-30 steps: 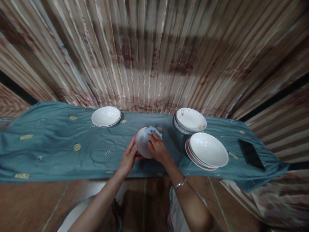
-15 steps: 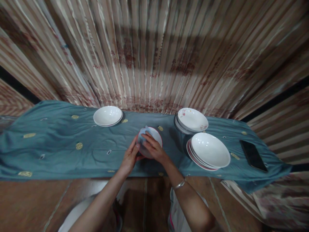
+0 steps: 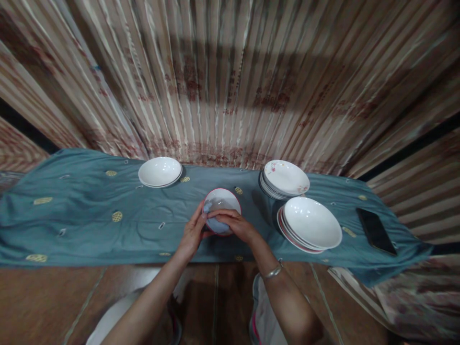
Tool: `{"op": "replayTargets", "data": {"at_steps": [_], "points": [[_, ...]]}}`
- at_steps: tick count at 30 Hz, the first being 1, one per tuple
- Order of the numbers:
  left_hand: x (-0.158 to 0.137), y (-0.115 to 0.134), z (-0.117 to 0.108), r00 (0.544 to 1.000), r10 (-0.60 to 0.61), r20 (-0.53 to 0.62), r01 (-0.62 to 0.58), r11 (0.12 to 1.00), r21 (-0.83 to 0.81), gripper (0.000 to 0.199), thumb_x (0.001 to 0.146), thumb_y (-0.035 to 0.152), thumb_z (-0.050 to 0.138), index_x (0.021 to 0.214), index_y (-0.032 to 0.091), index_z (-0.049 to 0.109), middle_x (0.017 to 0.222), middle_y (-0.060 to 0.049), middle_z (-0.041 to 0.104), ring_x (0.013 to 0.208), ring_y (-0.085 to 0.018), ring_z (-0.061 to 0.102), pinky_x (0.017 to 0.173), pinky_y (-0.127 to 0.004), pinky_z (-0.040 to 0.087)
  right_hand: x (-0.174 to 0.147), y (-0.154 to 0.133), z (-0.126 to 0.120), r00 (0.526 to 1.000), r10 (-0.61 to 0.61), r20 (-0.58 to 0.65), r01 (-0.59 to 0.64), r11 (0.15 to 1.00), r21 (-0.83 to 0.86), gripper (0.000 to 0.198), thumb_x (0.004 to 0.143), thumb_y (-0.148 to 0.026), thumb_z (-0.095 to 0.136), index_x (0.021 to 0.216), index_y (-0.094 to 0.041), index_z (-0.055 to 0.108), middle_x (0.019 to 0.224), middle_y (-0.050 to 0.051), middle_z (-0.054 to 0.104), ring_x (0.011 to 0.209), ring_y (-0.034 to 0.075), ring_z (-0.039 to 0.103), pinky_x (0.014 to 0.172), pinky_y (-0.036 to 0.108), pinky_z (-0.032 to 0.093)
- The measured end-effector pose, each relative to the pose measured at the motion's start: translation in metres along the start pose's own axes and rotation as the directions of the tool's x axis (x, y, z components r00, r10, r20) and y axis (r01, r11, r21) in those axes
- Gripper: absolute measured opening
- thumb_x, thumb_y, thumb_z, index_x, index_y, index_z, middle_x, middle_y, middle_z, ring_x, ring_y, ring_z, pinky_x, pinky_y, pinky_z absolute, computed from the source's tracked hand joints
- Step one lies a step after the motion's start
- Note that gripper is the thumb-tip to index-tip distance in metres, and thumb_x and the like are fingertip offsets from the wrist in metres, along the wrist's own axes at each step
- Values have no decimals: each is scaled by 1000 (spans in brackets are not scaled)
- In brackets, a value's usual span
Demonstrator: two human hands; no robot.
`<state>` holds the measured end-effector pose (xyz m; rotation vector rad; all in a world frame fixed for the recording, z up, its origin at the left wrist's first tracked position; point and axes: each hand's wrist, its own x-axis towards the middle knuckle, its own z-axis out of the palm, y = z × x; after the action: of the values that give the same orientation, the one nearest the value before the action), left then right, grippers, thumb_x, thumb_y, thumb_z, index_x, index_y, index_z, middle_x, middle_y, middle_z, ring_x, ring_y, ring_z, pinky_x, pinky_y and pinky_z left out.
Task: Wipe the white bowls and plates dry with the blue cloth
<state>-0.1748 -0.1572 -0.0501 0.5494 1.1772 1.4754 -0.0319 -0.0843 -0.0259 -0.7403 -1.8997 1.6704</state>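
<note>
A white bowl with a red rim [image 3: 224, 195] is held over the front middle of the table, its inside facing me. My left hand [image 3: 194, 227] grips its left side, thumb at the rim. Inside the bowl is a pale blue cloth [image 3: 215, 225], pressed against the near wall by my right hand [image 3: 237, 223]. The right fingers are closed over the cloth and reach across to the left thumb. Part of the cloth is hidden under that hand.
Two nested white bowls [image 3: 160, 171] stand at the back left. To the right are a stack of flower-patterned plates [image 3: 287, 178] and a stack of larger white bowls [image 3: 313, 223]. A black phone [image 3: 375, 230] lies at the far right on the green tablecloth [image 3: 86, 211].
My right hand has slid the cloth from the bowl's far left inside down to its near side. The left hand keeps its hold, and the bowl stays in place.
</note>
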Motion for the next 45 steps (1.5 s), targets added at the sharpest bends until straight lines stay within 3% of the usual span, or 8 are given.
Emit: {"op": "replayTargets", "data": {"at_steps": [6,10,16,19,25,31,40,45], "points": [[0,2,0,1000,0,-18,0,1000,6,72,71,46,73,137,29,50,131,-5,60,95,-23,66,61,-27,58,-4,8,-13,987,81,136,-51,976,-213,25,81,-18,54,98,-18,74,87,2,73,74,13,63,70,24,48],[1,2,-1,1000,-6,-13,6,1000,0,72,71,45,73,137,29,50,129,-5,62,91,-21,67,65,-28,59,-7,10,-22,989,94,117,-25,873,-486,25,79,-11,56,93,-18,76,86,3,75,74,16,66,71,25,49],[2,2,-1,1000,-6,1,6,999,38,72,72,47,72,138,29,49,134,-6,58,103,-25,64,68,-29,59,-10,11,-20,996,11,-84,-74,600,-797,26,82,-11,53,93,-22,75,102,5,74,98,20,66,90,29,48],[2,3,0,1000,-6,-4,6,999,35,74,70,47,73,138,29,49,135,-7,58,108,-27,62,69,-30,59,-7,17,-14,974,-75,-215,-139,554,-821,30,86,-12,47,103,-19,70,116,10,67,110,21,61,98,34,46],[0,5,0,1000,-5,-5,5,1000,19,75,69,47,74,138,30,49,139,-6,54,112,-28,60,72,-32,59,5,33,-7,935,-229,-272,-26,720,-694,45,91,-19,42,135,-15,49,146,13,43,137,23,37,114,43,29],[0,-1,-3,1000,-8,12,8,1000,-9,73,71,46,74,137,31,49,137,-6,56,109,-27,62,71,-31,59,13,30,7,946,-249,-209,130,879,-458,51,94,-31,41,142,-16,41,154,10,31,144,20,23,118,40,21],[-1,1,-2,1000,2,9,-1,999,-36,76,69,47,75,138,29,49,137,-8,56,106,-25,62,72,-30,59,8,6,14,988,-136,-70,133,990,-47,36,92,-40,49,118,-21,65,126,5,62,119,19,55,106,34,38],[0,4,-1,1000,-10,8,11,999,-37,79,69,48,74,140,26,46,126,-8,64,97,-24,66,68,-30,59,6,13,3,996,-81,39,85,988,-125,26,89,-27,50,102,-17,71,101,5,71,95,16,64,91,29,47]]}}
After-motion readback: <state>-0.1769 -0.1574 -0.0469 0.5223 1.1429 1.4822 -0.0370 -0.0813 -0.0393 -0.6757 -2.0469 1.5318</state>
